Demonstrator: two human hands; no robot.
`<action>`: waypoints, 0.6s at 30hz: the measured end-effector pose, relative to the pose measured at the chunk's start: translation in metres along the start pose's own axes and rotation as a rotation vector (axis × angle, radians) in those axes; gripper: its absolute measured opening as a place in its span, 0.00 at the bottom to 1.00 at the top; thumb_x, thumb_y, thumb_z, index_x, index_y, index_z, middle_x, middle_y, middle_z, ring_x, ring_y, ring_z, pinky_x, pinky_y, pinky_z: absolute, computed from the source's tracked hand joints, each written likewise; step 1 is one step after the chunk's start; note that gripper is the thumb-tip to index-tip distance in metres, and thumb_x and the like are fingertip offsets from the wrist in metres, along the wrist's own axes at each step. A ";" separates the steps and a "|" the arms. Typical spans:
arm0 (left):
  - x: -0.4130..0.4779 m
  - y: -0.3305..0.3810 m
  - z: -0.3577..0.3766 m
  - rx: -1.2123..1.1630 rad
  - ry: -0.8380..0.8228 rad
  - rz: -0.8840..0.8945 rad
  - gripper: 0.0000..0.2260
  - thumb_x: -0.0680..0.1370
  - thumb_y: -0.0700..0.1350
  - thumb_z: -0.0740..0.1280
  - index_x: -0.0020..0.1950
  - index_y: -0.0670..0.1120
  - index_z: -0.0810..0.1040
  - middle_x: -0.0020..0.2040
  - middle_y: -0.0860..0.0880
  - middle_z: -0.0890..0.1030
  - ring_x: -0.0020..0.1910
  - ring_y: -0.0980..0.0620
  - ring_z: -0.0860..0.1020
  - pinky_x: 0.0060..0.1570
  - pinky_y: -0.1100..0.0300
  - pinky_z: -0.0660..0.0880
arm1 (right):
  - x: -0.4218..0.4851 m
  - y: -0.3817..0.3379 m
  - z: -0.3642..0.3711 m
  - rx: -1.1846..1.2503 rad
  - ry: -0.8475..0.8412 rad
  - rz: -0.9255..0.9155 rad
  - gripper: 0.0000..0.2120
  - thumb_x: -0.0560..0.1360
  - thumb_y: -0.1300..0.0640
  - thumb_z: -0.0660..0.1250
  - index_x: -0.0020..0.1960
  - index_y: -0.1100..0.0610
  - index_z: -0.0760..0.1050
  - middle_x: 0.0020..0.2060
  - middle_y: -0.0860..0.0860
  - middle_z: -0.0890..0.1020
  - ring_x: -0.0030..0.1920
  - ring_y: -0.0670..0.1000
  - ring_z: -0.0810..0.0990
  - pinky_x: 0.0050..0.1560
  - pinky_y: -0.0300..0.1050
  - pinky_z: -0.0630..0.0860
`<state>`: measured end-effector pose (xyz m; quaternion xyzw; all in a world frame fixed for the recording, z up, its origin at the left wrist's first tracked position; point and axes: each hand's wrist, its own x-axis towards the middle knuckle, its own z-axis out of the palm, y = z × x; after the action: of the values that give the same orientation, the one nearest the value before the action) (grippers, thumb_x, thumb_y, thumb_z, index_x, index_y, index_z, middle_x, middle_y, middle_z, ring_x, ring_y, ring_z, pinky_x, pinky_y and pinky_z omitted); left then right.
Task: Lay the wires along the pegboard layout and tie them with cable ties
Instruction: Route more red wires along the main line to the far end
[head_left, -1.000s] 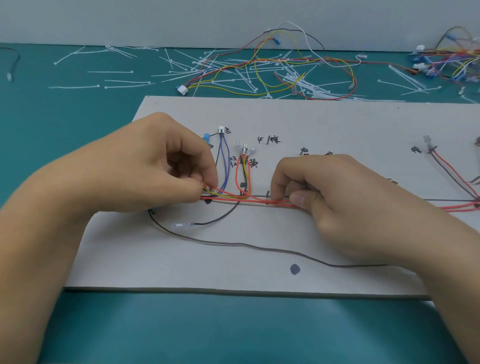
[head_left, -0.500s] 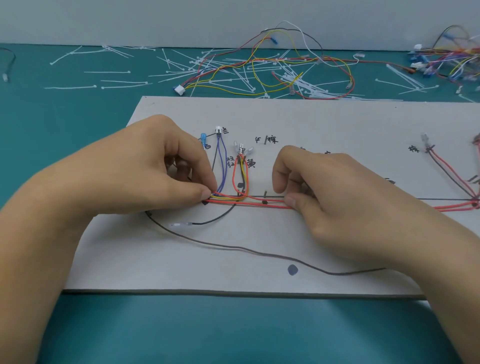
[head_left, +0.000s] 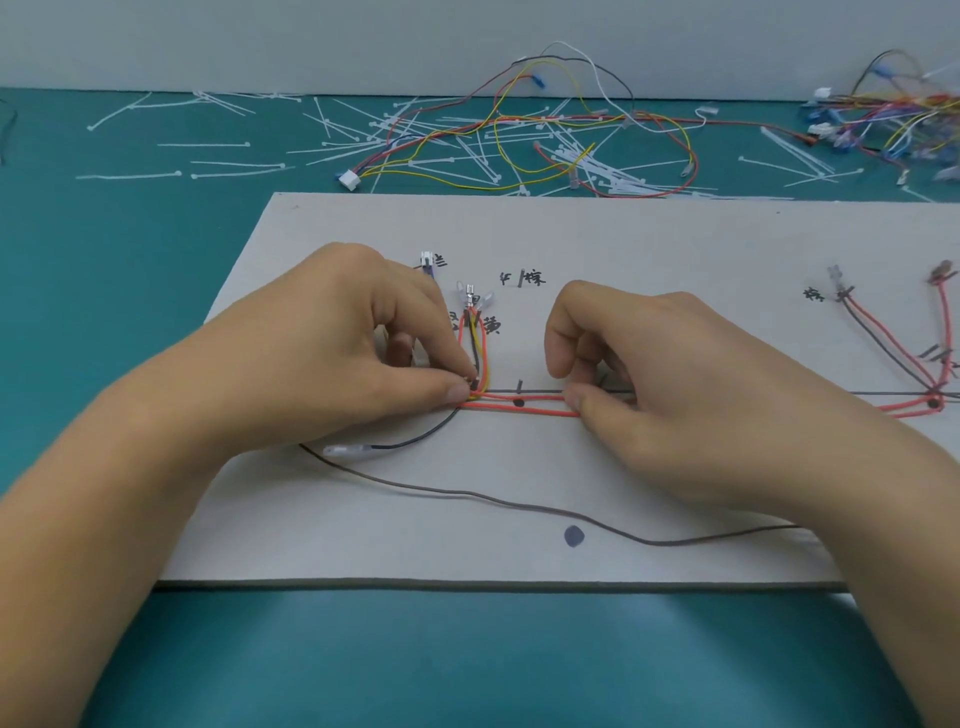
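Grip of left hand and of right hand pinches red wires on the board.

The left hand pinches the red wires where they bend up toward the terminals. The right hand pinches the same run, with a short stretch showing between both hands' fingers. A brown wire curves over the board on the near side of the fingers. Beyond them, cable ties litter the worktop.
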<state>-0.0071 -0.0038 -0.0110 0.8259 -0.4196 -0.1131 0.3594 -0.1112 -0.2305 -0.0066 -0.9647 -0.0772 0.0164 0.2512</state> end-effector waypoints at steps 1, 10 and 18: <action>0.001 0.001 0.002 0.021 0.020 -0.001 0.03 0.71 0.49 0.80 0.41 0.57 0.88 0.42 0.55 0.85 0.37 0.49 0.80 0.40 0.56 0.76 | 0.000 0.001 -0.001 0.003 -0.001 0.001 0.13 0.77 0.59 0.66 0.47 0.42 0.68 0.42 0.38 0.77 0.42 0.40 0.75 0.38 0.37 0.70; 0.001 0.008 0.010 0.145 0.075 0.020 0.07 0.70 0.41 0.79 0.36 0.52 0.84 0.32 0.56 0.83 0.33 0.52 0.81 0.34 0.62 0.75 | 0.001 0.001 -0.004 0.043 0.076 -0.022 0.12 0.72 0.64 0.69 0.45 0.47 0.73 0.35 0.43 0.79 0.40 0.46 0.77 0.40 0.37 0.73; 0.012 0.021 0.006 0.234 -0.005 0.032 0.06 0.69 0.49 0.78 0.43 0.56 0.84 0.37 0.59 0.82 0.38 0.55 0.80 0.37 0.66 0.73 | 0.000 0.012 -0.011 0.041 0.073 0.032 0.09 0.71 0.59 0.76 0.43 0.47 0.78 0.38 0.43 0.80 0.41 0.45 0.79 0.42 0.34 0.73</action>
<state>-0.0155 -0.0239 0.0008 0.8550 -0.4441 -0.0596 0.2610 -0.1084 -0.2467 -0.0029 -0.9605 -0.0524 -0.0132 0.2732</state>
